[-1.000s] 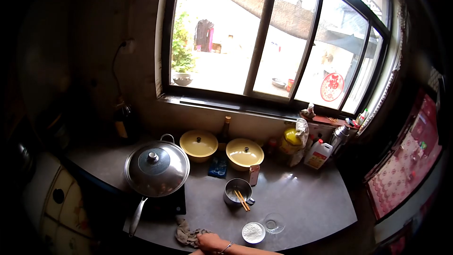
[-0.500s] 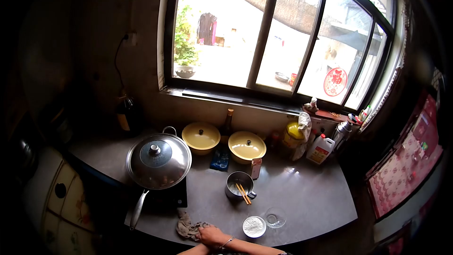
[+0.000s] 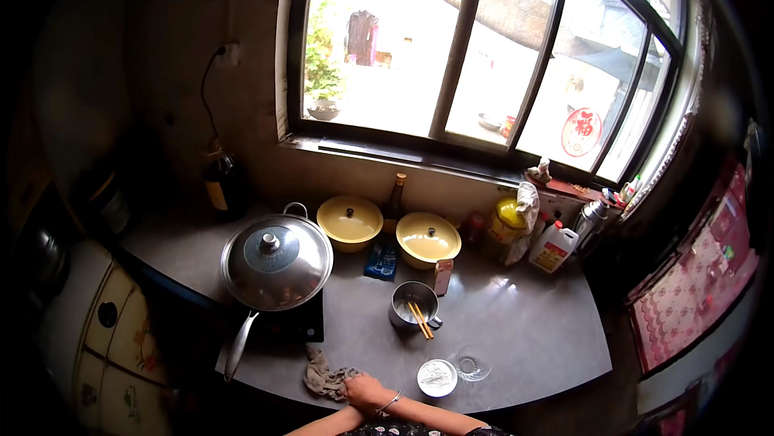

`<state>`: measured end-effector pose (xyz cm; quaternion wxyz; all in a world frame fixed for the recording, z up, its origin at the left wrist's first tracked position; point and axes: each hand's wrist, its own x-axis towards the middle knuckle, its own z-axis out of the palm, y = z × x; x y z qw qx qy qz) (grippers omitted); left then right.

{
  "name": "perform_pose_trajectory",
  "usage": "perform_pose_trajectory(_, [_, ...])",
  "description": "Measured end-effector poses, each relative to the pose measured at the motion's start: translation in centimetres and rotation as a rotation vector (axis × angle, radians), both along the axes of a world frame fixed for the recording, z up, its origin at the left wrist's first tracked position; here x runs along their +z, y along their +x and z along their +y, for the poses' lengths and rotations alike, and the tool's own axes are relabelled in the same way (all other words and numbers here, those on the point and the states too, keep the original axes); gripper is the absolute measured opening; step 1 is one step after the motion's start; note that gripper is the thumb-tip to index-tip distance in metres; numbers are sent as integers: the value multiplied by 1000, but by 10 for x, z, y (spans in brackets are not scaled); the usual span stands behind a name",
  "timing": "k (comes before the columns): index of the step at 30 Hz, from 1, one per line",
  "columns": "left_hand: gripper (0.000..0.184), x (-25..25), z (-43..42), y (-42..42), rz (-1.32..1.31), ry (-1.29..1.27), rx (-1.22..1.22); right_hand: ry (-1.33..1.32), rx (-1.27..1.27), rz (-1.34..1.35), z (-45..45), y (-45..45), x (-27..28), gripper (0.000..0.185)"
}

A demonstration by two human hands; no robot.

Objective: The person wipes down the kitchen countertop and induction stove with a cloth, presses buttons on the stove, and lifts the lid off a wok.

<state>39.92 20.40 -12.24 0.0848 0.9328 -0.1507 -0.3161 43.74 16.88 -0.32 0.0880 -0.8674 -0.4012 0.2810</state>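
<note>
A crumpled grey-brown rag lies at the front edge of the counter. My right hand, with a bracelet at its wrist, is closed against the rag's right end. My left forearm comes in from below and crosses under the right wrist; the left hand's fingers are hidden by the right hand. To the right stand a white bowl of white powder and a clear glass dish. Behind them is a metal mug with a pair of chopsticks leaning in it.
A lidded wok sits on a black induction cooker, its handle reaching toward the front edge. Two yellow lidded pots, a blue packet, a small pink box, a bottle and a white jug stand farther back.
The view has shifted slightly, so the counter items sit a little to the right. My hands stay together at the rag's right end, with more of the forearms showing.
</note>
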Motion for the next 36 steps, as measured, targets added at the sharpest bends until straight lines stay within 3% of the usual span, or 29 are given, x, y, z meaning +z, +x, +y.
perform_pose_trajectory(7, [52,0,-4,-5,6,-8,-16,-78,33,136,0,0,23,27])
perform_pose_trajectory(10, [53,1,-4,-6,5,-9,-19,-2,5,65,-3,-1,20,27])
perform_pose_trajectory(11, [53,1,-4,-7,6,-14,-18,57,43,-79,-5,-2,3,26])
perform_pose_trajectory(14, [53,2,-5,-10,7,-19,-32,154,-7,-82,-6,-2,-18,24])
perform_pose_trajectory(15, [53,3,-4,-9,10,-19,-37,95,89,-18,-5,-3,-19,23])
perform_pose_trajectory(19, [53,6,-4,-11,11,-24,-41,-27,32,97,-3,-2,10,23])
perform_pose_trajectory(22, [54,8,-3,-11,10,-22,-50,168,12,-42,-7,-9,12,29])
perform_pose_trajectory(23, [54,9,-3,-11,9,-23,-54,195,26,-105,-9,-8,-16,35])
perform_pose_trajectory(26, [54,13,-2,-8,10,-21,-73,62,-22,102,-2,-4,10,36])
perform_pose_trajectory(29, [54,27,2,3,5,-27,-119,200,28,280,-11,18,25,34])
perform_pose_trajectory(31, [55,64,20,17,11,-59,-119,364,14,399,-26,42,42,31])
perform_pose_trajectory(32, [55,95,34,23,10,-115,-23,438,-14,420,-35,50,57,30])
perform_pose_trajectory(34, [38,177,63,22,-102,-418,341,748,-91,310,-45,60,83,23])
perform_pose_trajectory(36, [31,267,95,17,-522,-796,181,829,-323,570,-53,65,141,19])
